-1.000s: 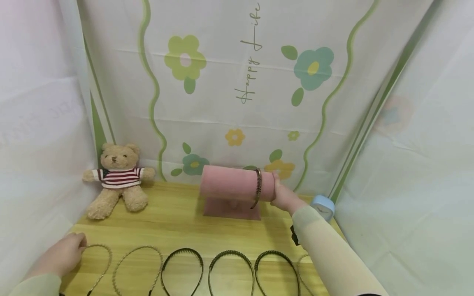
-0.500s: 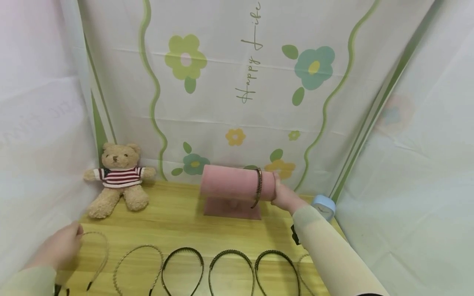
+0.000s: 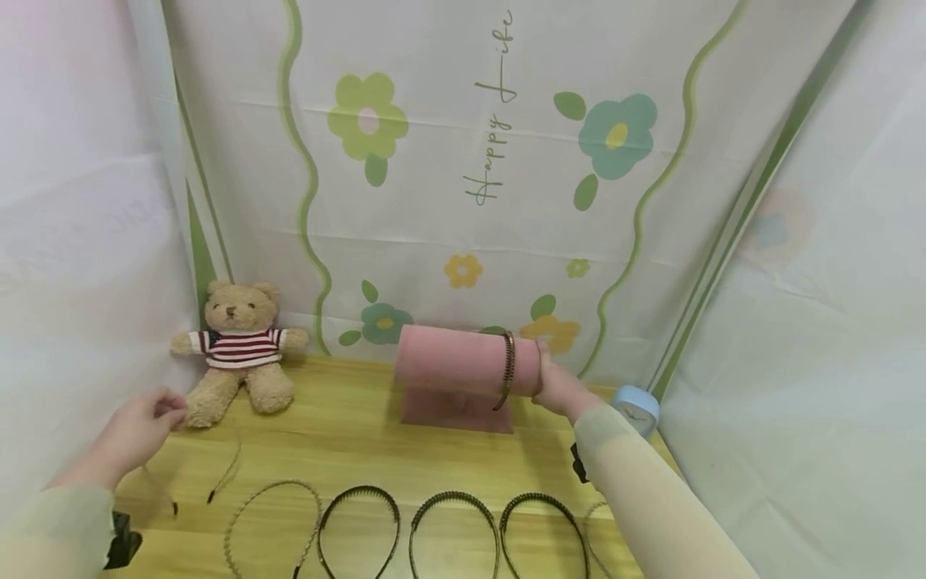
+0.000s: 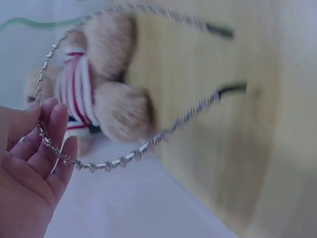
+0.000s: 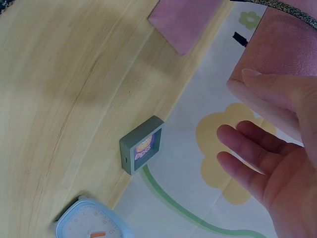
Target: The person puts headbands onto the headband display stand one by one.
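The pink roll stand (image 3: 452, 355) bears one dark headband (image 3: 510, 366).

Beaded headband (image 4: 108, 165) metallic, glinting; pink roll (image 3: 452, 358) matt, velvety; bear (image 3: 242, 352) fuzzy plush; tabletop (image 3: 333, 450) smooth, wood-grained.

Toward the front edge of the tabletop (image 3: 347, 450), the row of hair bands (image 3: 453, 494) is cut off at the bottom of the head view. Near the right edge, the right sleeve (image 3: 651, 482) hides part of the end band and some of the clock (image 3: 638, 404). The pink roll (image 3: 452, 354) hides part of the right hand (image 3: 560, 388). The left hand (image 4: 34, 171) pinches a beaded band (image 4: 108, 165) with blurry ends. Words in the little frame (image 5: 142, 145), at the back edge, are too small to read.
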Available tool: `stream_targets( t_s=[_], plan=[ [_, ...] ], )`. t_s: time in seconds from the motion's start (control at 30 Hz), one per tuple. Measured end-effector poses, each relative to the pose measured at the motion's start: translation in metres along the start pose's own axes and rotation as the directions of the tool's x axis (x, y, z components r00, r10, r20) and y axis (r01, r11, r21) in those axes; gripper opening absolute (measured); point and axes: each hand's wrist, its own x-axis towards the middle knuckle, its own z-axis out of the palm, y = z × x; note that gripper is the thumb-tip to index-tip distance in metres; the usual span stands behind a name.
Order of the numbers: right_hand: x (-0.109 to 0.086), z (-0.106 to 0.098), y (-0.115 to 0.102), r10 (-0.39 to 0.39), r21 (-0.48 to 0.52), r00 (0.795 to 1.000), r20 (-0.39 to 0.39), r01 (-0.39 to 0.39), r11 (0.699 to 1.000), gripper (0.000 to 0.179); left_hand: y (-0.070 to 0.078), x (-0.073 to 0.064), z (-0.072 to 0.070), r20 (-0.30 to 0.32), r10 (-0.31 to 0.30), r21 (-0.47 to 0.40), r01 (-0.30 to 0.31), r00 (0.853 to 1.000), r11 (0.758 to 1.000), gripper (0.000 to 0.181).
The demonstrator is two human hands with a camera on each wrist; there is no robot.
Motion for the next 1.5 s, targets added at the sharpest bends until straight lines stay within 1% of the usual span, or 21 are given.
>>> stream_targets(
  t_s=[0.1, 0.2, 0.27, 0.33, 0.37, 0.4, 0.43, 0.5, 0.57, 0.6, 0.63, 0.67, 0.73, 0.9, 1.03, 1.13, 1.2, 1.3, 1.43, 1.47, 1.5],
  plan=[
    [0.001, 0.0, 0.0, 0.005, 0.013, 1.0, 0.001, -0.005, 1.0, 0.121, 0.013, 0.007, 0.001, -0.015, -0.005, -0.069, 0.004, 1.0, 0.998, 0.02],
    [0.002, 0.001, 0.001, 0.009, 0.013, 1.0, -0.001, -0.009, 1.0, 0.122, 0.03, 0.014, 0.003, 0.01, -0.02, -0.154, 0.021, 1.0, 0.988, 0.029],
    [0.004, 0.002, 0.001, 0.015, 0.008, 1.0, -0.004, -0.015, 1.0, 0.123, 0.042, 0.02, 0.005, 0.062, -0.038, -0.227, 0.051, 0.997, 0.973, 0.036],
    [0.005, 0.003, 0.002, 0.019, 0.0, 1.0, -0.008, -0.019, 1.0, 0.123, 0.054, 0.027, 0.006, 0.143, -0.059, -0.318, 0.102, 0.988, 0.943, 0.043],
    [0.005, 0.003, 0.003, 0.021, 0.0, 1.0, -0.009, -0.021, 1.0, 0.124, 0.059, 0.031, 0.006, 0.19, -0.069, -0.376, 0.137, 0.979, 0.916, 0.043],
    [0.005, 0.003, 0.004, 0.022, 0.001, 1.0, -0.01, -0.022, 1.0, 0.124, 0.064, 0.034, 0.006, 0.238, -0.078, -0.438, 0.179, 0.968, 0.881, 0.043],
    [0.006, 0.004, 0.004, 0.023, 0.0, 1.0, -0.011, -0.023, 1.0, 0.124, 0.069, 0.038, 0.007, 0.284, -0.087, -0.497, 0.224, 0.955, 0.838, 0.04],
    [0.007, 0.005, 0.006, 0.024, -0.006, 1.0, -0.011, -0.024, 1.0, 0.125, 0.079, 0.043, 0.008, 0.356, -0.091, -0.603, 0.303, 0.93, 0.738, 0.032],
    [0.007, 0.006, 0.006, 0.015, -0.003, 1.0, -0.009, -0.015, 1.0, 0.125, 0.09, 0.047, 0.01, 0.394, -0.079, -0.674, 0.346, 0.916, 0.652, 0.024],
    [0.007, 0.006, 0.007, 0.013, -0.006, 1.0, -0.009, -0.014, 1.0, 0.125, 0.096, 0.048, 0.012, 0.403, -0.073, -0.694, 0.357, 0.912, 0.625, 0.024],
    [0.007, 0.007, 0.008, 0.01, -0.004, 1.0, -0.011, -0.01, 1.0, 0.126, 0.103, 0.049, 0.014, 0.408, -0.056, -0.709, 0.355, 0.911, 0.609, 0.023],
    [0.008, 0.007, 0.008, 0.013, -0.004, 1.0, -0.009, -0.013, 1.0, 0.126, 0.11, 0.05, 0.017, 0.41, -0.044, -0.718, 0.352, 0.911, 0.601, 0.024],
    [0.008, 0.007, 0.01, 0.012, 0.005, 1.0, -0.008, -0.012, 1.0, 0.126, 0.125, 0.051, 0.023, 0.414, -0.03, -0.714, 0.345, 0.91, 0.61, 0.026],
    [0.01, 0.007, 0.014, 0.015, 0.001, 1.0, -0.02, -0.014, 1.0, 0.126, 0.156, 0.055, 0.037, 0.452, -0.038, -0.685, 0.374, 0.891, 0.625, 0.043],
    [0.012, 0.007, 0.015, 0.001, -0.035, 1.0, -0.03, -0.002, 0.999, 0.125, 0.169, 0.059, 0.048, 0.468, -0.02, -0.688, 0.378, 0.883, 0.619, 0.041],
    [0.012, 0.006, 0.014, -0.012, -0.051, 1.0, -0.027, 0.01, 0.999, 0.124, 0.173, 0.063, 0.056, 0.464, 0.012, -0.697, 0.356, 0.886, 0.622, 0.038],
    [0.011, 0.006, 0.014, -0.013, -0.048, 1.0, -0.027, 0.012, 0.999, 0.124, 0.176, 0.067, 0.062, 0.456, 0.04, -0.713, 0.338, 0.889, 0.614, 0.041],
    [0.011, 0.004, 0.012, -0.011, -0.046, 0.999, -0.034, 0.009, 0.999, 0.124, 0.18, 0.073, 0.073, 0.446, 0.062, -0.761, 0.341, 0.893, 0.552, 0.048],
    [0.011, 0.004, 0.012, -0.007, -0.065, 0.999, -0.041, 0.004, 0.998, 0.122, 0.188, 0.081, 0.09, 0.425, 0.039, -0.818, 0.365, 0.904, 0.444, 0.048],
    [0.011, 0.005, 0.012, -0.008, -0.07, 0.999, -0.043, 0.005, 0.998, 0.122, 0.189, 0.082, 0.094, 0.418, 0.034, -0.829, 0.365, 0.908, 0.424, 0.049],
    [0.011, 0.005, 0.013, -0.004, -0.073, 0.999, -0.042, 0.001, 0.997, 0.122, 0.191, 0.083, 0.098, 0.41, 0.029, -0.836, 0.362, 0.912, 0.413, 0.049]
  ],
)
